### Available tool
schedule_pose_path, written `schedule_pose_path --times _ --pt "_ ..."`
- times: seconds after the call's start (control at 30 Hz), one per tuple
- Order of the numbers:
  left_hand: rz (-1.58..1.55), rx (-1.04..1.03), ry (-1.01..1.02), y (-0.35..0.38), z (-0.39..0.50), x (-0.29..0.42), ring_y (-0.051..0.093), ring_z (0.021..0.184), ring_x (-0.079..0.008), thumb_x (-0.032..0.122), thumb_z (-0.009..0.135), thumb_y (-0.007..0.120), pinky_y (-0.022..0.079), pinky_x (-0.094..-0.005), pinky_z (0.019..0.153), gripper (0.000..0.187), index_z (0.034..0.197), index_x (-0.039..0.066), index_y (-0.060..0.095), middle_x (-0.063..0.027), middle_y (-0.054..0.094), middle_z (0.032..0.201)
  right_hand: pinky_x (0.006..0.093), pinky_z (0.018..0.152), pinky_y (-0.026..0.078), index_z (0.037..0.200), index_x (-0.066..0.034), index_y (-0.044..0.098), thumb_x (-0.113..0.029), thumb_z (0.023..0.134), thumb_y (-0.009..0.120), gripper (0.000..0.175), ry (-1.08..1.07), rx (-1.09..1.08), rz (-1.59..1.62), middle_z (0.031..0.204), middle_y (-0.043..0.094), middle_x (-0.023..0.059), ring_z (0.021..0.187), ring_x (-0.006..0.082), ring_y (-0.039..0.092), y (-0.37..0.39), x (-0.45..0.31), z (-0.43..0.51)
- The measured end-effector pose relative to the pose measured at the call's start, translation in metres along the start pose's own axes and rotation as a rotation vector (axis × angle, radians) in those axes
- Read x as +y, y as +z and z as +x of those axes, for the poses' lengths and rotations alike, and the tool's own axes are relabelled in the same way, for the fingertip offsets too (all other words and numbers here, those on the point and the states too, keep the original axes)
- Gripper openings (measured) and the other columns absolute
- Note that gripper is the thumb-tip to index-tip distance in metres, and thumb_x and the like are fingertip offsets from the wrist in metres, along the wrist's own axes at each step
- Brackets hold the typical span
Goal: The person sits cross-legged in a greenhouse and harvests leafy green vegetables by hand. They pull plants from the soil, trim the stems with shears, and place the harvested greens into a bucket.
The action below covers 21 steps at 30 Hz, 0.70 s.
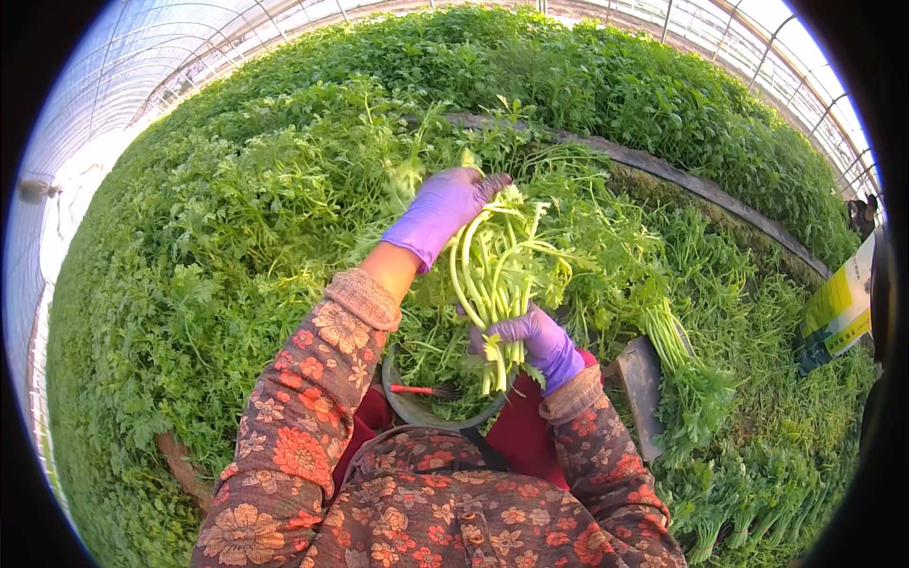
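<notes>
Both of my hands wear purple gloves. My right hand [536, 341] is closed around the pale stalks of a bunch of leafy greens [497, 277], the cut ends sticking out below the fist. At the bunch's leafy top is my left hand [447, 206], its fingertips among the leaves; whether they grip anything is hard to tell. Beneath the hands, between my knees, stands a round tub [408, 408] with loose leaves in it. A red-handled tool [412, 389] lies across the leaves there, its far end partly hidden.
Dense leafy plants [213, 213] grow at left and ahead, past a dark bed edging [667, 174]. To the right are a flat board [643, 390], a bunch of greens [671, 348] leaning by it and a printed bag [838, 305]. Several tied bunches [746, 504] lie at lower right.
</notes>
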<state>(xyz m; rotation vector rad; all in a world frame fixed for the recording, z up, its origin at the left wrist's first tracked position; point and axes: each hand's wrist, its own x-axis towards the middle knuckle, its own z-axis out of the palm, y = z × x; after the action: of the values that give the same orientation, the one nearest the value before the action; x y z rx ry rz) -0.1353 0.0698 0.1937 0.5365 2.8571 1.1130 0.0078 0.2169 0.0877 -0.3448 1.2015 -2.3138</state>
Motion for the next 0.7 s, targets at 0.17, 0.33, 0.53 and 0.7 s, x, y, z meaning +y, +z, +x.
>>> schedule_pose_path --times 0.17,0.33,0.53,0.7 --pt "-0.347 0.592 0.080 0.001 -0.021 -0.035 0.064 0.072 -0.0158 0.053 0.092 0.056 0.051 -0.0308 0.069 0.044 0.096 0.010 0.067 -0.0029 0.068 0.080 0.0371 0.082 0.052 0.131 0.0035 0.048 -0.016 0.083 0.068 0.055 -0.122 0.108 0.389 0.094 0.064 0.0112 0.083 0.0243 0.062 -0.008 0.002 0.002" --pt "-0.783 0.148 -0.056 0.056 -0.096 -0.044 0.064 0.077 -0.0146 0.048 0.089 0.063 0.052 -0.0281 0.071 0.041 0.094 0.008 0.070 -0.0041 0.070 0.086 0.0391 0.086 0.053 0.131 0.0030 0.048 -0.011 0.089 0.063 0.047 -0.204 0.440 0.390 0.100 0.065 0.0137 0.095 0.0275 0.063 -0.020 0.002 0.014" --pt "-0.406 -0.146 0.005 0.072 -0.131 -0.027 0.060 0.075 -0.0172 0.046 0.090 0.065 0.049 -0.0302 0.070 0.048 0.111 0.003 0.065 -0.0091 0.067 0.085 0.0422 0.090 0.054 0.115 0.0074 0.059 -0.010 0.088 0.062 0.032 -0.293 0.627 0.282 0.107 0.067 0.0190 0.092 0.0315 0.067 -0.029 0.012 0.022" --pt "-0.128 -0.064 0.090 0.055 -0.123 -0.020 0.058 0.065 -0.0203 0.036 0.094 0.061 0.048 -0.0322 0.066 0.036 0.110 0.004 0.064 -0.0122 0.064 0.077 0.0451 0.093 0.052 0.135 0.0006 0.043 -0.008 0.089 0.061 0.051 -0.387 0.542 0.265 0.113 0.064 0.0184 0.104 0.0329 0.063 -0.027 0.009 0.026"
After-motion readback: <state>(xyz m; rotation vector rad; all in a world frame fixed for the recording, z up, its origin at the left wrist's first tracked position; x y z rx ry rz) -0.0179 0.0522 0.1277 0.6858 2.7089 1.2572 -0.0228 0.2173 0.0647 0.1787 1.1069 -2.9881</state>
